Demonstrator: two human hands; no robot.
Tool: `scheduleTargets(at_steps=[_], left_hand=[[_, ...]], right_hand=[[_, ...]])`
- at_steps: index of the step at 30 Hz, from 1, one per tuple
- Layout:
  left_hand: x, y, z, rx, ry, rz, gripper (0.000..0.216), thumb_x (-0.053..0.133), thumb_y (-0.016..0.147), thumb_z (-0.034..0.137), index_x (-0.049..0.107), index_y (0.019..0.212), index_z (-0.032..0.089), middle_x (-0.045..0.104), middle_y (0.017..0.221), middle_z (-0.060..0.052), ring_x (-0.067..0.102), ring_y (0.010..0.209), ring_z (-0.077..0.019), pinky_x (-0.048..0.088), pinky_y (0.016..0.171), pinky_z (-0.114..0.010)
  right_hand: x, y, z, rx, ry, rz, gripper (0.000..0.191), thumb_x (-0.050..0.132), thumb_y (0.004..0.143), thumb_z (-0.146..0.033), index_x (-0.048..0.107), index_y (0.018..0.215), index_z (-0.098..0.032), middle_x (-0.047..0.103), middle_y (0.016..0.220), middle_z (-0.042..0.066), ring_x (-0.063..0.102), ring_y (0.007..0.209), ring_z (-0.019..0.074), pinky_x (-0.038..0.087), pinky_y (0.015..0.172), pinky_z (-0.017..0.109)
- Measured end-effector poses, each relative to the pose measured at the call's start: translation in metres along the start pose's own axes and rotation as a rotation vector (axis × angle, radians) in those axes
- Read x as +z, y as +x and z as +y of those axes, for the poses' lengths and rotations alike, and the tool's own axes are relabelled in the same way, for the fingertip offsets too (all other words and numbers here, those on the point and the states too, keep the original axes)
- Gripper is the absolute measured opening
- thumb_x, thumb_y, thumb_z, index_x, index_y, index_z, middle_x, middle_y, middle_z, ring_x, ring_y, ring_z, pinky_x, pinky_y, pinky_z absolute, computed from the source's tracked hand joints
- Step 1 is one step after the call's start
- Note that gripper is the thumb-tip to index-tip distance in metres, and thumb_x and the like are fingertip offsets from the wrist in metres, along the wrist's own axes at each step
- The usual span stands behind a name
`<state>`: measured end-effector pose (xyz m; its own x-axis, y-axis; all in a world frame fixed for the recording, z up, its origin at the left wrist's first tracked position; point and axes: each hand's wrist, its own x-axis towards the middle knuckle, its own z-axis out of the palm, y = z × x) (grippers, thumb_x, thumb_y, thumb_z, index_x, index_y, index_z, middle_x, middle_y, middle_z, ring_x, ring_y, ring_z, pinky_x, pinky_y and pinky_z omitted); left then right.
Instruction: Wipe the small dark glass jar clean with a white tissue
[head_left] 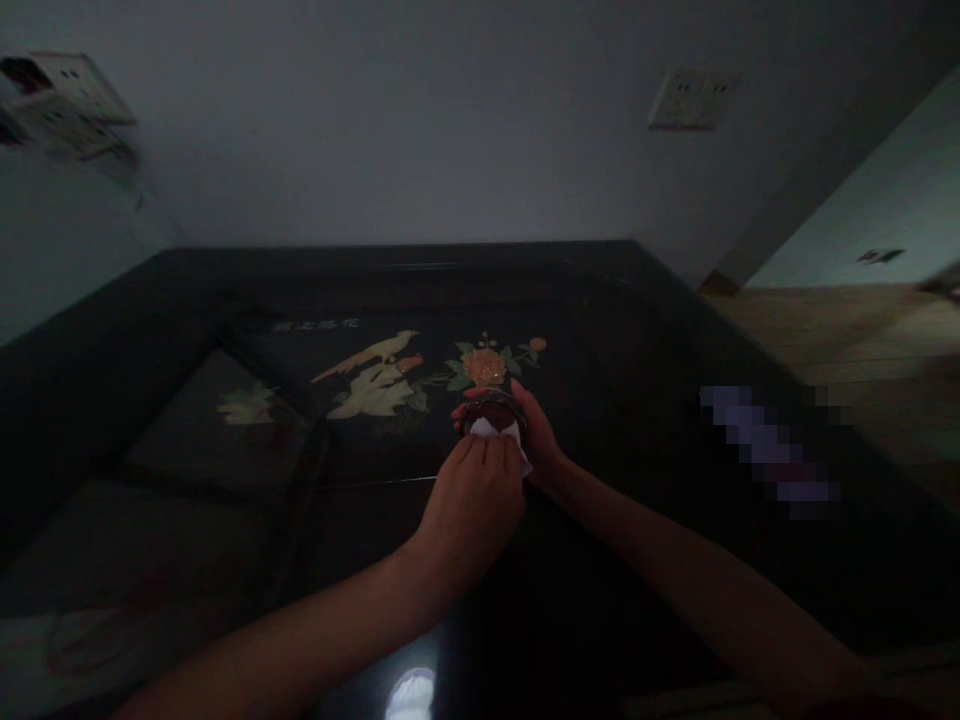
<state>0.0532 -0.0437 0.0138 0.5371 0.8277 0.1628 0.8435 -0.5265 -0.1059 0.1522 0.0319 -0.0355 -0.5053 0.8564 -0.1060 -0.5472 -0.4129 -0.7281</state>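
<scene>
Holding a white tissue (496,428) against a dark round object (491,408) over the middle of the table (619,350).
I have my left hand (480,490) closed on the tissue and my right hand (540,435) curled partway around the object. It is just nearside of the orange flower design (484,366), well apart from the table's far edge; I cannot tell whether it touches the tabletop.

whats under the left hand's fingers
Under the left hand is a white tissue-like piece, against a dark round object that the right hand holds. What the piece and fingers cover of the object cannot be seen.
</scene>
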Motion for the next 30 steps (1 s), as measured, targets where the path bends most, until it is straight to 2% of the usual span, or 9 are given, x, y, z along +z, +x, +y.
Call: scheduleTargets(at_steps=[2, 5, 9, 15, 19, 24, 30], left_hand=[[0.001, 0.0, 0.0, -0.011, -0.084, 0.011, 0.03, 0.046, 0.085, 0.013, 0.057, 0.111, 0.004, 0.067, 0.096, -0.015, 0.065, 0.088, -0.0253, 0.053, 0.082, -0.039], [0.006, -0.002, -0.004, 0.029, -0.176, 0.035, 0.033, 0.047, 0.086, 0.015, 0.052, 0.117, 0.004, 0.065, 0.109, -0.016, 0.062, 0.102, -0.0243, 0.048, 0.094, -0.037], [0.008, -0.005, -0.011, 0.082, -0.122, 0.043, 0.035, 0.044, 0.087, 0.011, 0.05, 0.122, 0.004, 0.063, 0.117, -0.016, 0.058, 0.111, -0.0237, 0.038, 0.105, -0.04], [-0.009, -0.01, -0.024, 0.126, -0.05, -0.114, 0.034, 0.04, 0.089, 0.008, 0.055, 0.12, 0.009, 0.065, 0.118, -0.012, 0.058, 0.113, -0.0236, 0.042, 0.1, -0.041], [-0.018, -0.013, -0.034, 0.14, -0.02, -0.127, 0.036, 0.04, 0.09, 0.008, 0.056, 0.122, 0.012, 0.065, 0.119, -0.01, 0.056, 0.115, -0.0234, 0.038, 0.105, -0.044], [-0.017, -0.01, -0.039, 0.123, 0.004, -0.131, 0.036, 0.04, 0.091, 0.008, 0.056, 0.123, 0.014, 0.062, 0.123, -0.01, 0.053, 0.12, -0.0237, 0.036, 0.108, -0.047], [-0.01, -0.011, -0.023, 0.057, -0.088, -0.21, 0.034, 0.042, 0.089, 0.01, 0.054, 0.12, 0.009, 0.061, 0.122, -0.016, 0.057, 0.114, -0.0273, 0.054, 0.087, -0.041]], right_hand=[[0.0, 0.001, -0.002, -0.006, 0.015, 0.031, 0.041, 0.043, 0.081, -0.056, 0.065, 0.088, -0.022, 0.072, 0.078, 0.005, 0.066, 0.083, 0.0239, 0.05, 0.078, 0.039], [-0.002, 0.003, -0.003, -0.006, 0.04, 0.065, 0.041, 0.04, 0.083, -0.055, 0.064, 0.087, -0.022, 0.071, 0.078, 0.005, 0.066, 0.08, 0.024, 0.051, 0.075, 0.04], [-0.002, 0.002, -0.002, -0.009, 0.036, 0.069, 0.043, 0.042, 0.083, -0.055, 0.065, 0.089, -0.021, 0.072, 0.081, 0.005, 0.065, 0.077, 0.0216, 0.05, 0.075, 0.036], [-0.001, -0.001, 0.002, -0.021, 0.052, 0.006, 0.042, 0.045, 0.082, -0.056, 0.066, 0.091, -0.02, 0.072, 0.084, 0.005, 0.065, 0.079, 0.0205, 0.048, 0.079, 0.035], [-0.002, 0.0, 0.004, -0.008, 0.009, -0.031, 0.04, 0.045, 0.082, -0.055, 0.064, 0.092, -0.021, 0.07, 0.081, 0.004, 0.064, 0.076, 0.021, 0.048, 0.072, 0.034], [-0.005, 0.002, 0.005, 0.006, 0.033, -0.008, 0.04, 0.046, 0.08, -0.056, 0.063, 0.093, -0.022, 0.069, 0.081, 0.004, 0.063, 0.074, 0.0198, 0.048, 0.067, 0.032], [-0.002, -0.001, 0.005, -0.015, -0.016, 0.009, 0.042, 0.047, 0.081, -0.056, 0.065, 0.092, -0.021, 0.071, 0.084, 0.005, 0.064, 0.077, 0.0195, 0.048, 0.075, 0.033]])
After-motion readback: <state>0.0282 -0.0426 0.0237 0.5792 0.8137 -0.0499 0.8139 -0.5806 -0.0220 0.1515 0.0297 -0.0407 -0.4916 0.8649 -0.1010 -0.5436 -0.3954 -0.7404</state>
